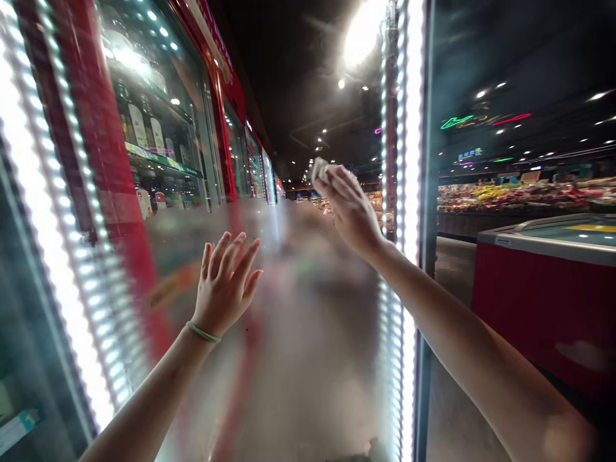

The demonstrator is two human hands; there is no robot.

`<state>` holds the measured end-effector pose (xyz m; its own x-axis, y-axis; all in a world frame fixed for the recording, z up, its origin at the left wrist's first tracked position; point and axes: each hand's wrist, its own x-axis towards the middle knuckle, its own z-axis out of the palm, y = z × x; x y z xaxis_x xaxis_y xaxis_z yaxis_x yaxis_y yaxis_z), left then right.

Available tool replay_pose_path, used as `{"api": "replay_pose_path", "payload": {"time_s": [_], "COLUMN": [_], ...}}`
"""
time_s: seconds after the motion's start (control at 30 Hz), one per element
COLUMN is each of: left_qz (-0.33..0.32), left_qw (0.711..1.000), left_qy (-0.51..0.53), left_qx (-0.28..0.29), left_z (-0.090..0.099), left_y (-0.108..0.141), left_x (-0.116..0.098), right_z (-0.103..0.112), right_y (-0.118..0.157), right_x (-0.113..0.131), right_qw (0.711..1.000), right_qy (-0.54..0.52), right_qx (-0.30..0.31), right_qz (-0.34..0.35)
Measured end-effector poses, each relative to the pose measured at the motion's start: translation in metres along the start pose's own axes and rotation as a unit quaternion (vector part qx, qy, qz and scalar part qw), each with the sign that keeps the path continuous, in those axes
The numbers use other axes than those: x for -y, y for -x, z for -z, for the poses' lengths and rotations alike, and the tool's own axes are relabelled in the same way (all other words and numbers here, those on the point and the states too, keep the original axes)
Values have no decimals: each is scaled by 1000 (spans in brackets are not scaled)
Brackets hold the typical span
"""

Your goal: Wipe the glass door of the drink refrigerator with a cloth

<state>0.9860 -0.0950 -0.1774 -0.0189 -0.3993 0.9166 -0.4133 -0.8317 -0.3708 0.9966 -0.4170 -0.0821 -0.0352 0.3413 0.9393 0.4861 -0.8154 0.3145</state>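
Observation:
A glass door [308, 333], fogged over its middle and lower part, stands in front of me with bright LED strips along its sides. My left hand [224, 279] lies against the fogged glass with its fingers spread and a green band on the wrist; nothing is in it. Higher up and to the right, my right hand [350, 208] presses a crumpled white cloth [319, 172] on the glass, where the pane looks clearer. Part of the cloth is hidden behind the fingers.
Red-framed coolers with bottles [153, 131] recede on the left. The door's lit edge [414, 160] runs upright right of centre. A red chest freezer [539, 301] is at the right, with produce displays [520, 196] behind it.

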Motion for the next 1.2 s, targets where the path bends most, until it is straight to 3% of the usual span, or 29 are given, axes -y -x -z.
{"api": "replay_pose_path", "payload": {"time_s": [0.13,0.33,0.5,0.7,0.9,1.07,1.2], "left_qz": [-6,-4,-2,0,6,9,19], "left_qw": [1000,1000,1000,1000,1000,999,999], "left_qy": [-7,-17,-16,-15,-22,-21,-19], "left_qx": [6,8,16,14,20,23,31], "left_z": [-2,1,2,5,13,16,16], "left_y": [2,2,2,6,9,14,18], "left_x": [5,5,5,5,10,14,19], "right_z": [-3,-6,-8,-9,-18,-22,-32], "right_y": [4,-9,-4,-10,-5,-13,-30], "right_x": [9,10,28,15,39,35,54], "right_qw": [997,1000,993,1000,992,999,995], "right_qy": [-20,-11,-42,-21,-47,-41,-61], "right_qx": [41,11,86,17,83,26,61], "right_qz": [59,7,67,10,78,19,44]}}
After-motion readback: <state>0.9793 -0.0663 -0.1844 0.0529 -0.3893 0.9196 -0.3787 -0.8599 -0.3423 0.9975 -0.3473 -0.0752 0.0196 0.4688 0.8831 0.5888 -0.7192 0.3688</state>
